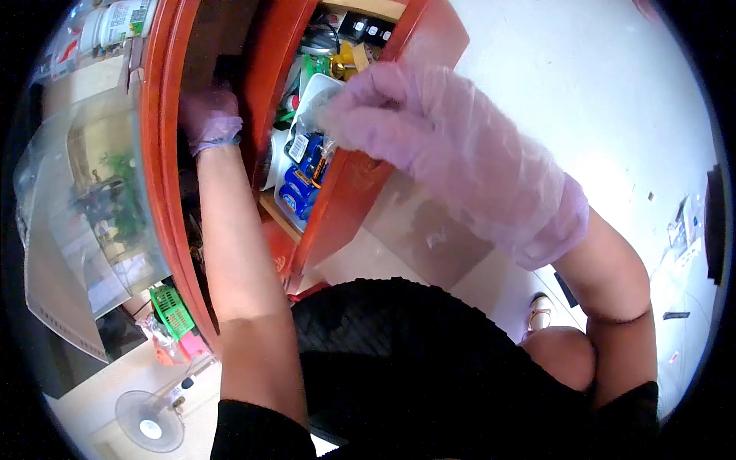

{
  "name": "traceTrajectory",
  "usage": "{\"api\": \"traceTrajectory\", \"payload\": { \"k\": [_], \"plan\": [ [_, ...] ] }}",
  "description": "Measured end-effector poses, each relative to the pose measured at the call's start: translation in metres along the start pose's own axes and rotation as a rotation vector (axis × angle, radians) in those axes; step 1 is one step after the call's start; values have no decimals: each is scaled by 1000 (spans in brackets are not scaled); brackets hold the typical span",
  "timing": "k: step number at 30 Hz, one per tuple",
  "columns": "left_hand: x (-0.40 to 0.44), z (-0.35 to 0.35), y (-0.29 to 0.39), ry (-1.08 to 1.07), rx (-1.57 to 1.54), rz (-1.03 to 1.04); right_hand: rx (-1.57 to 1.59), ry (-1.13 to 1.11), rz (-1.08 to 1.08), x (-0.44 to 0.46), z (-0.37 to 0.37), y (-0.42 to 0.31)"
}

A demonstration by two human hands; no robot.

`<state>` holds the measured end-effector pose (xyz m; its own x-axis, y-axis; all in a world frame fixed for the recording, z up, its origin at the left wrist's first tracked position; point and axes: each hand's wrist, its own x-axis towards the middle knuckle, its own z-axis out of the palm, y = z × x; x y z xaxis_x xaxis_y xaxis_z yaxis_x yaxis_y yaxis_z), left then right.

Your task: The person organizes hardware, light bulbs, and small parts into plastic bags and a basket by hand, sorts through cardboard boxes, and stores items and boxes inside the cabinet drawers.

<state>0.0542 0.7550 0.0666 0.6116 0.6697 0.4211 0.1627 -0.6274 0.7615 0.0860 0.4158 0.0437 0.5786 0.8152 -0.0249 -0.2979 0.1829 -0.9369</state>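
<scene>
My left hand [211,119], in a thin purple glove, reaches into the dark gap of the red wooden cabinet [165,153]; its fingers are lost in shadow and blur. Over the edge of the pulled-out red drawer [345,207] is my right hand [437,138], gloved too, its fingers bent together around what looks like a clear plastic piece [318,115]. Under it, inside the drawer, a white tray [288,201] holds blue packages [300,184]. Yellow and green items and a black box [366,29] lie farther back in the drawer.
A glass tank [115,207] with a green plant stands at the left. Below it are a green basket [172,313] and a fan [149,422]. A grey-brown flat panel [429,230] lies on the floor beneath my right arm. Small scraps lie at the far right.
</scene>
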Motion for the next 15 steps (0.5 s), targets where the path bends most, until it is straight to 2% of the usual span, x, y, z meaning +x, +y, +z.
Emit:
{"api": "traceTrajectory", "payload": {
  "k": [1,3,4,6,7,12,13,15],
  "plan": [
    [-5,7,14,114,-688,-431,-8,-11,8,-3,1,0],
    [-10,8,9,82,-719,-448,24,-84,11,-10,2,0],
    [-10,-3,6,23,-702,-446,-344,13,-356,-17,5,15],
    [-10,-20,-15,-95,-642,-441,-574,-52,-376,-40,-9,20],
    [-14,-26,-27,-128,-606,-443,-354,-125,-33,-58,-14,10],
    [-56,-61,-23,-151,-343,-380,-322,-100,-267,-111,-45,61],
    [-66,-68,-21,-164,-272,-329,-340,-18,-335,-130,-59,81],
    [-130,-28,85,-54,-34,-403,-368,129,-474,-165,-87,114]
  ]
}}
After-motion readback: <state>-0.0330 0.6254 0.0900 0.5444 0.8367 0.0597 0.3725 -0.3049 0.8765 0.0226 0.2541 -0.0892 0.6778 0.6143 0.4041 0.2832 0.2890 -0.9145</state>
